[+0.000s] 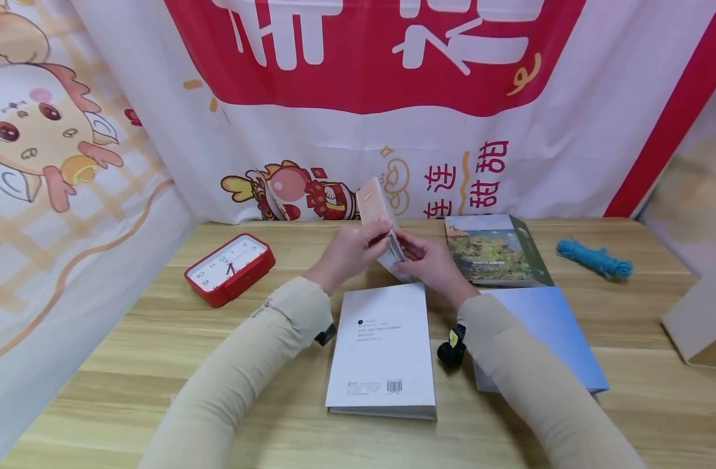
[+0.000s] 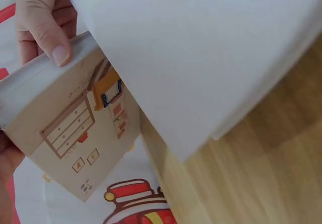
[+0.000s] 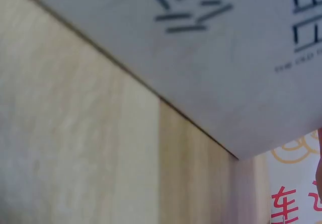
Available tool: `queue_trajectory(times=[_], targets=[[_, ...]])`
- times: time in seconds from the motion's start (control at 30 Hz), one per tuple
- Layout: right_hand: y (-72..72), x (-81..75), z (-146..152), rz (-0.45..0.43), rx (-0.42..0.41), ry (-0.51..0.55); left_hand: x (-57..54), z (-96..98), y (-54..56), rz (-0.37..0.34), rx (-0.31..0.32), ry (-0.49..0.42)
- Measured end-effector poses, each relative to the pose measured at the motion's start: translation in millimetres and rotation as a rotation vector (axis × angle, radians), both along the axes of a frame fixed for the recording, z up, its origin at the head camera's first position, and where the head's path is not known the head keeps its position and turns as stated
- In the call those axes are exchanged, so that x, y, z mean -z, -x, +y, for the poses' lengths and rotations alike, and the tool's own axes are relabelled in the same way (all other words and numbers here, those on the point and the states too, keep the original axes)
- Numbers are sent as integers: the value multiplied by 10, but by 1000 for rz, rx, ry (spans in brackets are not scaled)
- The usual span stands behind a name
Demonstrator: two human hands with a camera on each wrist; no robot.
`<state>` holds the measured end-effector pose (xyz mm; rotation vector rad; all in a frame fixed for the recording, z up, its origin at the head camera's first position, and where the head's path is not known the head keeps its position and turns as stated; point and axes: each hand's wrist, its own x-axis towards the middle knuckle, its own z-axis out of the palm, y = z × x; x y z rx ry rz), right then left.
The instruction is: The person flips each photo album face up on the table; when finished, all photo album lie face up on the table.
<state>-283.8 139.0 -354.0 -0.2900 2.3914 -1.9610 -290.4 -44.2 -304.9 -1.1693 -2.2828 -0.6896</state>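
Note:
Both hands hold a small beige book [image 1: 372,200], tilted up above the back of the table. My left hand [image 1: 350,255] grips it from the left. At its lower right end, my right hand [image 1: 432,266] pinches it between thumb and fingers. The left wrist view shows drawn furniture on the beige book's cover [image 2: 70,133], with the right thumb [image 2: 54,45] pressed along its pale edge. A larger white book [image 1: 384,345] lies flat just in front of the hands, small print and a barcode facing up. Dark lettering shows on the white book [image 3: 221,73] in the right wrist view.
A red clock [image 1: 231,268] sits to the left. On the right are a book with a garden picture [image 1: 486,251], a blue-covered book [image 1: 545,332] partly under the right forearm, a twist of blue yarn [image 1: 595,258] and a pale box [image 1: 703,322]. A printed curtain [image 1: 311,137] hangs behind.

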Motion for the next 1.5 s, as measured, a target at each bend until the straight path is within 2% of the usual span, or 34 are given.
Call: queue_trajectory(times=[0.27, 0.43, 0.53, 0.63, 0.73, 0.87, 1.0, 1.1, 1.2, 1.37, 1.5], targets=[[-1, 72, 42, 124, 3, -102, 17, -15, -17, -47, -9, 38], [-4, 76, 71, 177, 13, -146, 92, -55, -25, -77, -26, -24], [-6, 59, 82, 218, 51, -202, 119, -53, -22, -61, -28, -64], [-14, 38, 89, 272, 90, -260, 127, -49, -34, -84, -35, -93], [-32, 11, 102, 345, 118, -319, 147, -56, -65, -219, -65, -141], [-31, -17, 117, 502, 128, -420, 188, -64, -102, -456, -143, -269], [-7, -35, 117, 621, 122, -507, 210, -48, -89, -598, -227, -373], [4, -53, 109, 612, 109, -563, 226, -40, -58, -661, -278, -403], [11, -81, 96, 567, 75, -600, 248, -49, -21, -722, -332, -420], [32, -121, 76, 439, -2, -586, 316, -89, 45, -813, -388, -439], [66, -114, 70, 340, -45, -574, 374, -119, 81, -852, -414, -433]])
